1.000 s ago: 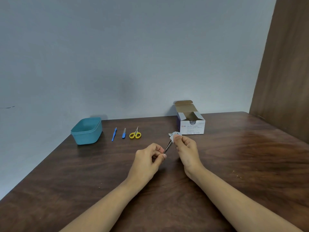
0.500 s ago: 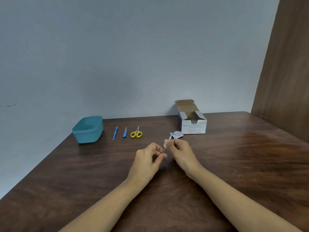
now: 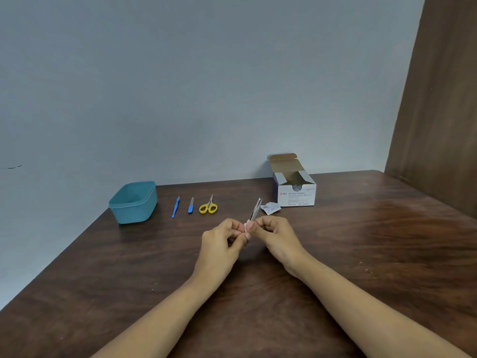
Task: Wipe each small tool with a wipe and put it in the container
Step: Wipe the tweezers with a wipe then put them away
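Metal tool (image 3: 254, 211) stood tilted over the worktop (image 3: 366, 254), long axis rising away from both hands. Left hand's (image 3: 219, 244) grip pinched its lower end; right hand (image 3: 278, 236) pinched the wipe (image 3: 246, 226) round it there. Container (image 3: 134, 211) lay well left, nearer the left hand.

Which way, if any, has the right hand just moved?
Yes: the right hand slid its wipe down the tool, away from the swab box, towards the left hand.

Bare tabletop (image 3: 374, 249) right of swab box (image 3: 294, 189) and along near edge. Far row, left to right: teal container (image 3: 133, 202), long blue tool (image 3: 175, 207), short blue tool (image 3: 190, 205), yellow scissors (image 3: 208, 207), narrow gaps between. Torn wrapper (image 3: 270, 208) just beside box front. Wall (image 3: 206, 86) behind row; wood panel (image 3: 444, 99) closing far right.
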`<action>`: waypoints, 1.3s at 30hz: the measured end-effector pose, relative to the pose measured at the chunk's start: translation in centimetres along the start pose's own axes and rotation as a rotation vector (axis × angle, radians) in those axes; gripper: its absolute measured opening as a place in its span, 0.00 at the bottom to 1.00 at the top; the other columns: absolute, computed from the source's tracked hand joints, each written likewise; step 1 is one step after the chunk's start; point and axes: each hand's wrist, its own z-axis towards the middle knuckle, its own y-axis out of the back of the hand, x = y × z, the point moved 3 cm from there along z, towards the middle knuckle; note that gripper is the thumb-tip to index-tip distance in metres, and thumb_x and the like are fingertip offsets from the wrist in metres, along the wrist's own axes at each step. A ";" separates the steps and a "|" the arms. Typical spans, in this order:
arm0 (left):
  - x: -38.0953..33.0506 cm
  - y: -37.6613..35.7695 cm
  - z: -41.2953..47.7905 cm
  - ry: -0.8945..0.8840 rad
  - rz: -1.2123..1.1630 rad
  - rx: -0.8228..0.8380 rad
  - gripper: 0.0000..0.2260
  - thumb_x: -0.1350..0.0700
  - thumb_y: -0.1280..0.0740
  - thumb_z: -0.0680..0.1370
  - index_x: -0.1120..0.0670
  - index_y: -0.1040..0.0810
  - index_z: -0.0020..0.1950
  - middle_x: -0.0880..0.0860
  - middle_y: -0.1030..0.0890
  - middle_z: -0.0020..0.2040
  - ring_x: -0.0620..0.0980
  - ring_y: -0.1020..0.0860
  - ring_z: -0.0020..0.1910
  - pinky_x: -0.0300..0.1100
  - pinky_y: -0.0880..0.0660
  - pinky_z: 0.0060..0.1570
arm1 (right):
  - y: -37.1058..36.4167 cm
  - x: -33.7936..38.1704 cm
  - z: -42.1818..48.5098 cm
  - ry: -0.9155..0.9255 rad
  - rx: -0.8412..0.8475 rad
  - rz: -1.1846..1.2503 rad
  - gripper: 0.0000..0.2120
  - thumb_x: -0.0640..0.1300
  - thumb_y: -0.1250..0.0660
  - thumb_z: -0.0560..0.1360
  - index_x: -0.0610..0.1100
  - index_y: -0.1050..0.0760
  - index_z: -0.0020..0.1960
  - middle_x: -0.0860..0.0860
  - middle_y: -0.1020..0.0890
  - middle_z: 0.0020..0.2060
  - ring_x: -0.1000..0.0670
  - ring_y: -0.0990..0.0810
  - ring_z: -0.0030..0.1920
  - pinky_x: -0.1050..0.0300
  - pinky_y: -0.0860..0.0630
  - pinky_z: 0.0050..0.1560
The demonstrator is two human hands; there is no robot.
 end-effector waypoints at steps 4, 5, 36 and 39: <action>-0.3 -0.3 0.0 -0.012 0.014 0.045 0.02 0.57 0.29 0.75 0.52 0.21 0.45 0.46 0.16 0.35 0.40 0.19 0.37 0.32 0.24 0.40 | 0.5 0.2 0.0 -0.004 -0.114 0.064 0.12 0.45 0.36 0.78 0.39 0.19 0.42 0.55 0.19 0.35 0.64 0.22 0.38 0.70 0.29 0.44; -0.4 -0.4 0.0 -0.014 0.024 0.056 0.02 0.56 0.29 0.75 0.51 0.22 0.45 0.46 0.16 0.35 0.40 0.19 0.37 0.31 0.24 0.39 | 0.6 0.1 0.1 -0.008 -0.145 0.072 0.12 0.45 0.36 0.79 0.38 0.19 0.44 0.55 0.20 0.34 0.63 0.24 0.37 0.69 0.29 0.43; -0.5 0.2 -0.1 0.084 -0.271 -0.001 0.02 0.57 0.30 0.76 0.55 0.21 0.46 0.48 0.15 0.38 0.43 0.18 0.35 0.26 0.27 0.38 | 0.9 0.8 -0.4 -0.043 -0.134 0.264 0.04 0.41 0.32 0.75 0.44 0.20 0.42 0.56 0.18 0.33 0.59 0.27 0.32 0.66 0.31 0.36; -0.6 0.2 -0.1 0.078 -0.258 0.002 0.02 0.57 0.30 0.75 0.55 0.20 0.46 0.48 0.15 0.37 0.42 0.18 0.34 0.25 0.27 0.38 | 0.8 0.9 -0.4 -0.035 -0.093 0.251 0.04 0.41 0.32 0.75 0.43 0.20 0.42 0.57 0.18 0.33 0.61 0.27 0.31 0.71 0.30 0.34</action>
